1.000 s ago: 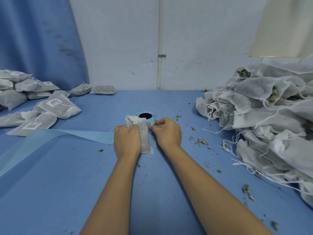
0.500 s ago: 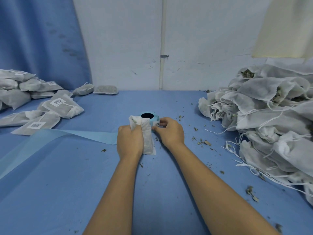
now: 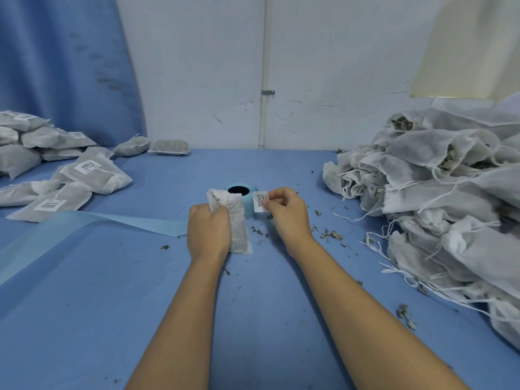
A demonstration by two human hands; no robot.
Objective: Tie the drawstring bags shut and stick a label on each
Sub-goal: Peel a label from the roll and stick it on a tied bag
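Note:
My left hand (image 3: 208, 231) grips a white drawstring bag (image 3: 238, 224) of dried herbs, held against the blue table at centre. My right hand (image 3: 286, 213) pinches a white barcode label (image 3: 260, 201) between thumb and fingers, just right of the bag's top. Behind both stands the light blue label roll (image 3: 247, 199), partly hidden by the bag. Its empty backing strip (image 3: 84, 224) trails off to the left across the table.
A heap of open, untied bags (image 3: 439, 192) with loose white strings fills the right side. Labelled, tied bags (image 3: 92, 173) lie in a pile at the left. Dried herb crumbs (image 3: 329, 235) are scattered on the blue table (image 3: 253, 305). A white wall stands behind.
My right hand has peeled a label off the roll and lifted it clear, so the barcode now shows. My left hand keeps the bag in the same spot.

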